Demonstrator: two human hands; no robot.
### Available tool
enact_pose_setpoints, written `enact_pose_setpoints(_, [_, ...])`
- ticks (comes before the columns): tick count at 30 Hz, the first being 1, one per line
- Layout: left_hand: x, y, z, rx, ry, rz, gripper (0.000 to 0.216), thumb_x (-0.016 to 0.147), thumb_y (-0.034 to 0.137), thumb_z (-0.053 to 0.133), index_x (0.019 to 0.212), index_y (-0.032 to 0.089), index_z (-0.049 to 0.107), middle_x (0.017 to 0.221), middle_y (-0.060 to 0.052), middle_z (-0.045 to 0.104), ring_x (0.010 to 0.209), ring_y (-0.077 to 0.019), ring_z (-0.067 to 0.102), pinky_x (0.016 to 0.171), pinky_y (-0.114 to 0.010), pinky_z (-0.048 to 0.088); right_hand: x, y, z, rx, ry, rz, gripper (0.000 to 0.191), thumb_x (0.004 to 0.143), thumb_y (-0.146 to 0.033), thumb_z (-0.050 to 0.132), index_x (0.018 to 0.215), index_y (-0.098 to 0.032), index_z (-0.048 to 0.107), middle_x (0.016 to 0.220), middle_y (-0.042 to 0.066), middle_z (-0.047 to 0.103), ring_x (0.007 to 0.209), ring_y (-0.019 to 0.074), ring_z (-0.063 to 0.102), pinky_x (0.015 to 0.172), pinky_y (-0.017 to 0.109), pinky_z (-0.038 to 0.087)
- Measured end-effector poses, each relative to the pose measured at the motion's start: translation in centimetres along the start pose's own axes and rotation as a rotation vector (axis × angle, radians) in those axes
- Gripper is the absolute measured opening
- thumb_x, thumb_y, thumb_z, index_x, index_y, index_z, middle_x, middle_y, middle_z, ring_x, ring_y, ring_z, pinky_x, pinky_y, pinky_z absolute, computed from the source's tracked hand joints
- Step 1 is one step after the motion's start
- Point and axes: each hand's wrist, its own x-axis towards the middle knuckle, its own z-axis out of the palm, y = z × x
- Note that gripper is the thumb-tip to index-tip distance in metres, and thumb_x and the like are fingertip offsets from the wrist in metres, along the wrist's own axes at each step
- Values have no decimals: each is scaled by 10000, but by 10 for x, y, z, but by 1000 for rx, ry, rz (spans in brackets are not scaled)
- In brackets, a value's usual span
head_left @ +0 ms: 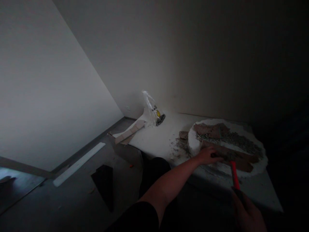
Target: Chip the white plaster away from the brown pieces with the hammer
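Observation:
In my right hand is a hammer with a red and black handle, its dark head end over a long brown slab. Close by, my left hand is closed at the slab's left part, its fingers curled around something dark that I cannot make out. Beneath the slab is a round white padded piece, strewn with grey crumbs. A rough brown chunk lies on the far side of it. Dim light hides detail around both hands.
The white table carries a clear plastic bag, cardboard strips and scattered debris. Walls rise behind and to the left. On the floor lie a white strip and a dark angular piece.

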Motion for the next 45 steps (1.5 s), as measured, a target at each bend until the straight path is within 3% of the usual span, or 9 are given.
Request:
enact_pose_setpoints(5, [2, -1, 2, 21, -8, 1, 352, 1005, 369, 523, 795, 141, 691, 932, -69, 642, 857, -138, 608, 799, -271, 497, 1, 1, 1, 21, -15, 9, 704, 771, -717, 537, 1154, -142, 673, 681, 65, 682, 614, 243, 644, 561, 325, 492])
enact_pose_setpoints(14, [3, -4, 6, 20, 13, -14, 261, 957, 326, 591, 822, 134, 706, 957, -80, 647, 861, -153, 617, 787, -282, 494, 0, 3, 1, 10, -26, 8, 765, 782, -746, 511, 1202, -120, 642, 631, 51, 664, 560, 233, 626, 529, 328, 477])
enact_pose_setpoints(21, [6, -6, 9, 8, 21, -23, 211, 927, 314, 631, 812, 151, 699, 964, -93, 655, 875, -173, 617, 808, -322, 509, 3, 2, 1, -40, 47, -25, 684, 758, -710, 525, 1112, -148, 686, 935, 149, 748, 854, 308, 709, 670, 363, 536])
enact_pose_setpoints(24, [7, -7, 10, -2, 11, -25, 190, 921, 303, 639, 814, 160, 704, 946, -91, 656, 879, -175, 614, 807, -323, 508, 2, 0, 1, -24, 23, -10, 712, 754, -716, 509, 1132, -137, 677, 1003, 156, 750, 871, 302, 707, 703, 365, 542])
enact_pose_setpoints(30, [2, -8, 7, -18, 3, -10, 240, 864, 384, 722, 891, 146, 704, 996, -72, 641, 886, -168, 604, 814, -308, 502, 3, 3, 2, 10, 38, -41, 664, 749, -669, 569, 1126, -139, 703, 973, 140, 754, 890, 300, 704, 740, 361, 551])
enact_pose_setpoints(34, [1, -8, 6, -33, 11, 37, 168, 862, 294, 726, 878, 131, 687, 961, -63, 619, 894, -162, 592, 817, -285, 485, -2, -2, 6, 30, 87, -69, 647, 785, -647, 561, 1142, -128, 707, 878, 121, 751, 828, 283, 701, 695, 347, 552])
enact_pose_setpoints(40, [0, -5, 2, -128, 17, -23, 161, 852, 271, 707, 796, 134, 644, 871, -37, 568, 813, -149, 565, 713, -255, 457, -9, -20, 9, 101, 105, -194, 548, 802, -611, 562, 993, -128, 740, 774, 97, 719, 766, 265, 683, 634, 325, 535])
enact_pose_setpoints(45, [0, -1, -3, -98, 16, -14, 106, 815, 205, 719, 793, 136, 643, 900, -40, 578, 849, -162, 567, 772, -275, 459, -17, -25, 10, 143, 119, -228, 534, 833, -629, 553, 946, -136, 725, 672, 66, 662, 699, 241, 648, 572, 307, 501])
